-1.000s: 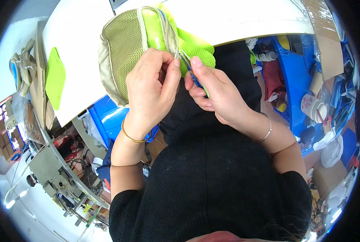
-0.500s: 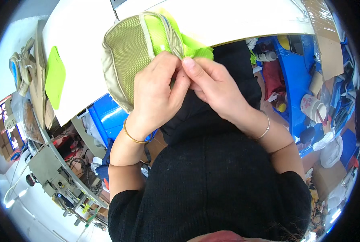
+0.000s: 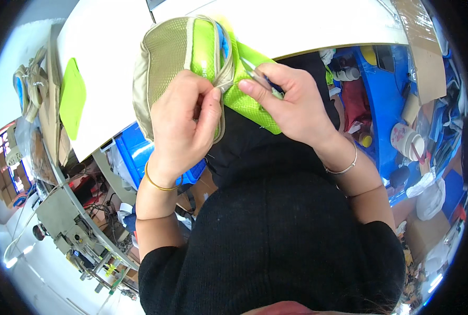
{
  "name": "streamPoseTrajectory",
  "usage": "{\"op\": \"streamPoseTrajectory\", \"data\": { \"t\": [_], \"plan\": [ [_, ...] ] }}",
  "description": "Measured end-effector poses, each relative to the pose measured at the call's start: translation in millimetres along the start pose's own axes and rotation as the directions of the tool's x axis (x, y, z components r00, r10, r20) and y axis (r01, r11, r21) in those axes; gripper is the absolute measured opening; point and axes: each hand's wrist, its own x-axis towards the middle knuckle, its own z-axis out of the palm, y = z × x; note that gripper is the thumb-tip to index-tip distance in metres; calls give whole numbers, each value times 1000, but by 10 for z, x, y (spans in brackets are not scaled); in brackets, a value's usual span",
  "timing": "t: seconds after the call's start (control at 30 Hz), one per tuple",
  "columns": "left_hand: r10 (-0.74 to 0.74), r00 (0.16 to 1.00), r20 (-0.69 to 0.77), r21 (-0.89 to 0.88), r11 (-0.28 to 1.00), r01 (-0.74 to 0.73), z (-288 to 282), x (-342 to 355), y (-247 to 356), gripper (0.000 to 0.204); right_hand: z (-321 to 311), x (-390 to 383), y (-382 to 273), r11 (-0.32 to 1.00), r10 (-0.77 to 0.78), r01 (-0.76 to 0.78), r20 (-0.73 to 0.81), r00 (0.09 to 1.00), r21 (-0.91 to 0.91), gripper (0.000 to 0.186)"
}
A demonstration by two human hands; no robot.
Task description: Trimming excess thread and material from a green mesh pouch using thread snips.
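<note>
A bag (image 3: 165, 50) of beige mesh and lime-green fabric lies at the near edge of the white table, its zipper edge toward me and a bit of blue showing inside. My left hand (image 3: 186, 115) is closed, thumb and forefinger pinching the beige zipper edge at the bag's near side. In my right hand (image 3: 291, 102) is a pair of thread snips (image 3: 251, 69), slim pale blades pointing up and left over the bag's lime-green flap (image 3: 252, 110). My fingers cover most of its handle. The flap hangs over the table edge above my black-clad lap.
A lime-green fabric piece (image 3: 72, 100) rests on the white table (image 3: 105, 68) at left. Under the table stands a blue bin (image 3: 134, 152). At right are a blue crate (image 3: 383, 110) and a white bucket (image 3: 406, 140). A grey machine (image 3: 60, 215) is at lower left.
My hands have moved apart; the left shifted down and left, still on the zipper edge. The snips now show in my right hand. The green flap is spread out further toward me.
</note>
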Motion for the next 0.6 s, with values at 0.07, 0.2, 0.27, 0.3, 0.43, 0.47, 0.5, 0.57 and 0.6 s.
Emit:
{"op": "streamPoseTrajectory", "data": {
  "t": [0.07, 0.2, 0.27, 0.3, 0.43, 0.47, 0.5, 0.57, 0.6],
  "plan": [
    [41, 994, 97, 104, 993, -51, 3, -9, -45, 17, 30, -21, 57, 996, -14, 18, 42, 999, -89, 12],
    [285, 958, 33, 294, 913, -282, 57, 75, -10, 24, 52, -34, 26, 995, -68, 72, 58, 996, -68, 5],
    [293, 955, 53, 293, 909, -295, 76, 98, -8, 22, 60, -36, 46, 992, -97, 99, 29, 995, -72, 7],
    [299, 951, 74, 294, 905, -308, 88, 109, -8, 20, 59, -35, 57, 989, -126, 126, 1, 992, -74, 9],
    [-38, 999, 37, -64, 997, 40, 116, 102, 8, 11, -4, -54, 17, 993, -18, -1, -156, 988, -117, 19],
    [-38, 999, 37, -65, 997, 40, 143, 93, 12, 11, -9, -58, -24, 979, -136, 88, -267, 954, -187, 21],
    [-108, 994, 29, -108, 988, 110, 163, 87, 9, 10, -13, -76, -95, 950, -258, 166, -365, 895, -263, 24],
    [-179, 984, 24, -153, 972, 180, 189, 81, -4, 8, -73, -258, -307, 992, -123, 111, -244, 962, -63, 30],
    [-141, 990, -1, -170, 976, 139, 208, 90, -16, 7, -99, -304, -421, 996, -66, 75, -158, 985, 51, 30]
  ]
}}
